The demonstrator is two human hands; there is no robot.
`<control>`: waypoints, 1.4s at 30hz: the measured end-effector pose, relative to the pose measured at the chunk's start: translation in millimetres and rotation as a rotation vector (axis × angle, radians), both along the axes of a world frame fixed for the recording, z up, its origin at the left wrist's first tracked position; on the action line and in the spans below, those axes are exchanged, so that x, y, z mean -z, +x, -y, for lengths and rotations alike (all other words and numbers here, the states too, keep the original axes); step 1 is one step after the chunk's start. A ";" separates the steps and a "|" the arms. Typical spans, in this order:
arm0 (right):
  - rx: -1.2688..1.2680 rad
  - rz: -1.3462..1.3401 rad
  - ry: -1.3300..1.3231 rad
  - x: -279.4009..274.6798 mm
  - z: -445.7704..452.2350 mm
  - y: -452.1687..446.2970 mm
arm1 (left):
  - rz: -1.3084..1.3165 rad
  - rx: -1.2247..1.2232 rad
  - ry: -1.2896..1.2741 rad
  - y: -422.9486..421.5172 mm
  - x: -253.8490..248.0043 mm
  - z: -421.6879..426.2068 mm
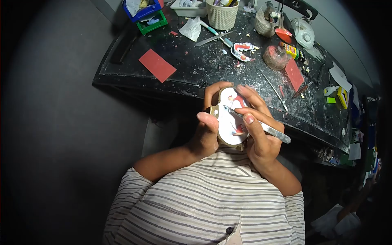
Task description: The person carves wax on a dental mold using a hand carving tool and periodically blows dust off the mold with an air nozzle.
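In front of my chest, my left hand (209,126) grips a brass-coloured dental flask (214,111) from its left side, thumb on the near rim and fingers behind the far end. White plaster (227,124) fills the flask, with pink wax (239,130) showing along its right side. My right hand (263,132) is closed around a metal wax knife (274,132) with a broad, flat end. The knife's other end points at the plaster near the middle of the flask; whether it touches is hard to tell. Some right-hand fingers rest behind the flask's right edge.
The black bench (196,77) carries plaster crumbs, pink wax sheets (157,65), a tray with pink material (243,52), a knife (213,38) and a glass spirit burner (275,57). A woven basket (222,15) and blue and green bins (152,22) stand farther back.
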State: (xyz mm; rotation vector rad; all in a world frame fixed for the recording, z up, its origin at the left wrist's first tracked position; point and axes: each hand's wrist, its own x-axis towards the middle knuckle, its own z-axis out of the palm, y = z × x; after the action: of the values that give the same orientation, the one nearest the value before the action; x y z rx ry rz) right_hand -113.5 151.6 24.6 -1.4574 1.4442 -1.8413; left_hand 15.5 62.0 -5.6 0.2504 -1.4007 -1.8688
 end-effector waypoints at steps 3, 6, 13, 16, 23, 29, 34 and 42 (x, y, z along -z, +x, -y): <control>0.019 -0.015 0.012 -0.2 -0.6 1.6 | -0.016 -0.041 -0.009 -2.6 -0.6 -3.6; 0.025 -0.027 -0.041 -1.2 1.1 4.3 | 0.049 -0.182 -0.085 -7.2 -8.1 -10.7; 0.001 -0.104 -0.030 -5.2 0.0 0.0 | -0.009 -0.041 -0.002 -3.8 -5.7 -3.4; 0.020 -0.089 -0.027 -3.3 -0.9 4.3 | 0.011 -0.025 0.012 -3.8 -8.0 -3.6; 0.000 -0.037 -0.049 1.7 0.8 2.3 | -0.044 -0.068 0.025 -7.4 -14.0 -4.7; -0.010 0.134 -0.090 -0.3 -4.6 -0.2 | -0.082 0.092 0.117 -2.4 -19.4 -8.3; -0.010 0.176 -0.073 -1.7 -4.8 2.4 | -0.053 0.121 0.160 0.1 -22.0 -8.9; 0.044 -0.005 -0.069 -1.5 -4.5 0.8 | -0.169 0.147 0.256 -2.7 -16.9 -11.0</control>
State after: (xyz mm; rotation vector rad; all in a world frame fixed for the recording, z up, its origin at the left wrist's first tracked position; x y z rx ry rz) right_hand -112.6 156.1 26.1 -1.4750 1.4392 -1.9331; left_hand 12.8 73.0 11.3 0.1136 -1.0913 -2.1385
